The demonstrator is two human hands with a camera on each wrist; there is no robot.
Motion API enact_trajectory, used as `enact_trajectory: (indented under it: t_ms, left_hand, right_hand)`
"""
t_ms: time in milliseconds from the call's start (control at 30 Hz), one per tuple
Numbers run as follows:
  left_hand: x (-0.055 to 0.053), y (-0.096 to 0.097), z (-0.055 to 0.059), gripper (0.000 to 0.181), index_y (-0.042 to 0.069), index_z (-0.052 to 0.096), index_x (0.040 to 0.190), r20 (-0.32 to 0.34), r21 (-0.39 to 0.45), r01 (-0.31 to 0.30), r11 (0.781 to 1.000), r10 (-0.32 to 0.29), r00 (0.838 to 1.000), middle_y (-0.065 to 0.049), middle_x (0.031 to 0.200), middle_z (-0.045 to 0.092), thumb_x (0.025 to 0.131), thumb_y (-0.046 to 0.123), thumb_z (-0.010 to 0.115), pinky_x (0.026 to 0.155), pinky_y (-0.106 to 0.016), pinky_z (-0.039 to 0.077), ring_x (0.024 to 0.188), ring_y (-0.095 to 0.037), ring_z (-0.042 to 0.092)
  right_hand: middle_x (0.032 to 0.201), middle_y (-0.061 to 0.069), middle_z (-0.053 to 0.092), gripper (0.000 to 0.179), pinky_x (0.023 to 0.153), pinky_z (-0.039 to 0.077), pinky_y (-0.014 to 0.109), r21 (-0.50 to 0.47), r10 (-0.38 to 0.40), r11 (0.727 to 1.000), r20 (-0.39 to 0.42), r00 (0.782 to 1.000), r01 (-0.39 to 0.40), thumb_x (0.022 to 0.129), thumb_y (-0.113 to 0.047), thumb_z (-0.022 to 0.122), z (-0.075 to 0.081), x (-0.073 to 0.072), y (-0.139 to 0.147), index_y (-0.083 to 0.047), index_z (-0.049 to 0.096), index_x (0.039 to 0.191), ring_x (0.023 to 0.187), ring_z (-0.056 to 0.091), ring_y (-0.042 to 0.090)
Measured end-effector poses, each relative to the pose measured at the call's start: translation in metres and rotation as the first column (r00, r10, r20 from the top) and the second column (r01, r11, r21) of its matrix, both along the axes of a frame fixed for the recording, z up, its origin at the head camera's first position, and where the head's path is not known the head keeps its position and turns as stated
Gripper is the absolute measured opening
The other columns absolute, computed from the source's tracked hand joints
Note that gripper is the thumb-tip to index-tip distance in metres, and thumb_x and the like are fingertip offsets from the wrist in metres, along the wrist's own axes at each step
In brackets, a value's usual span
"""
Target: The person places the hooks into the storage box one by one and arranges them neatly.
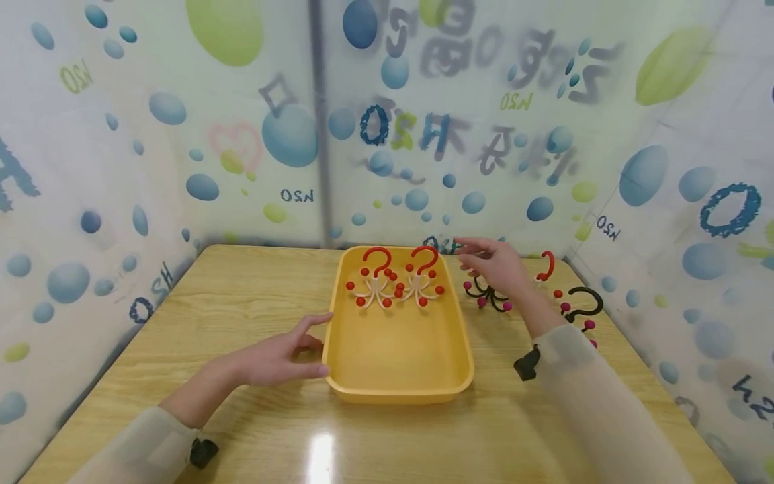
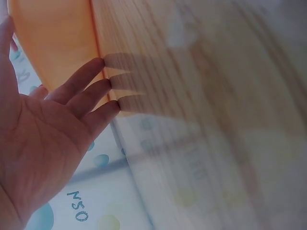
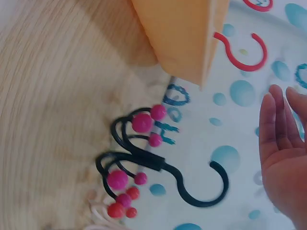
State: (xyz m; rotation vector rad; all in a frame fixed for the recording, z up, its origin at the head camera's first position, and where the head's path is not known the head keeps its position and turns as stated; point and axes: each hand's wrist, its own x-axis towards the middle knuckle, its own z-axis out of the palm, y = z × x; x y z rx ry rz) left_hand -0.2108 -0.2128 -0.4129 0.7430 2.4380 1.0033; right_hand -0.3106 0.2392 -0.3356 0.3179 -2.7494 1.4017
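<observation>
My left hand [image 1: 275, 356] is at the left side of a yellow tray [image 1: 399, 393], thumb and fingertips against its rim and wall. The left wrist view shows its fingers [image 2: 91, 93] extended along the tray wall. Inside the tray, at the far end, stand two white multi-arm hook hangers [image 1: 375, 288] with red hooks and red ball tips. Beyond the right rim, my right hand [image 1: 498, 265] is raised with fingers extended and nothing in them. Beneath it in the head view, partly hidden, stands a black hook hanger [image 3: 148, 160] with magenta ball tips.
Farther right on the wooden table [image 1: 254, 289] stand another black hook hanger [image 1: 583, 302] and a white one with a red hook [image 1: 546, 265], partly covered by the right forearm. Patterned walls [image 1: 242, 134] enclose the table's back and sides.
</observation>
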Motion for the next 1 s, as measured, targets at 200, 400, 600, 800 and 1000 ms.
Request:
enact_trajectory:
  t_ms: [200, 400, 600, 800, 1000]
  left_hand:
    - [0.000, -0.001, -0.001, 0.096, 0.026, 0.011, 0.175, 0.011, 0.000, -0.004, 1.000, 0.004, 1.000, -0.016, 0.156, 0.065, 0.105, 0.053, 0.071, 0.125, -0.074, 0.035, 0.152, -0.045, 0.053]
    - [0.000, -0.001, 0.000, 0.096, 0.027, 0.011, 0.175, 0.004, -0.002, -0.010, 1.000, 0.010, 1.000, -0.015, 0.155, 0.066, 0.105, 0.053, 0.072, 0.124, -0.075, 0.036, 0.151, -0.045, 0.054]
    - [0.001, -0.001, -0.001, 0.097, 0.027, 0.011, 0.175, 0.004, -0.002, -0.006, 1.000, 0.006, 1.000, -0.015, 0.154, 0.066, 0.105, 0.054, 0.072, 0.124, -0.074, 0.037, 0.150, -0.044, 0.055]
    - [0.000, -0.001, -0.001, 0.097, 0.026, 0.011, 0.175, -0.005, -0.009, -0.010, 1.000, 0.010, 1.000, -0.015, 0.154, 0.066, 0.105, 0.054, 0.071, 0.125, -0.073, 0.036, 0.151, -0.044, 0.055]
    - [-0.001, -0.001, 0.000, 0.097, 0.026, 0.011, 0.175, -0.002, -0.008, -0.003, 1.000, 0.003, 1.000, -0.015, 0.155, 0.065, 0.105, 0.054, 0.071, 0.125, -0.073, 0.036, 0.151, -0.044, 0.054]
  right_hand:
    - [0.134, 0.016, 0.075, 0.045, 0.082, 0.063, 0.021, 0.039, 0.033, 0.999, -0.063, 0.997, -0.031, 0.111, -0.033, 0.069, 0.021, 0.030, 0.018, -0.020, 0.066, 0.153, 0.103, 0.076, 0.016]
    - [0.127, 0.015, 0.079, 0.041, 0.073, 0.060, 0.022, 0.109, 0.040, 0.994, -0.135, 0.990, -0.025, 0.111, -0.036, 0.069, 0.036, 0.055, 0.044, -0.017, 0.071, 0.147, 0.092, 0.071, 0.003]
    - [0.113, -0.007, 0.081, 0.039, 0.066, 0.057, 0.024, 0.187, -0.011, 0.982, -0.158, 0.987, 0.041, 0.111, -0.037, 0.068, 0.038, 0.069, 0.081, -0.016, 0.073, 0.143, 0.087, 0.068, 0.003]
    - [0.103, -0.034, 0.071, 0.042, 0.069, 0.056, 0.023, 0.199, -0.078, 0.974, -0.137, 0.987, 0.105, 0.111, -0.040, 0.067, 0.037, 0.076, 0.120, -0.013, 0.073, 0.142, 0.090, 0.067, 0.001]
    - [0.102, -0.038, 0.068, 0.049, 0.074, 0.054, 0.018, 0.247, -0.175, 0.948, -0.124, 0.977, 0.201, 0.110, -0.048, 0.066, 0.028, 0.077, 0.159, -0.013, 0.072, 0.144, 0.092, 0.065, -0.006]
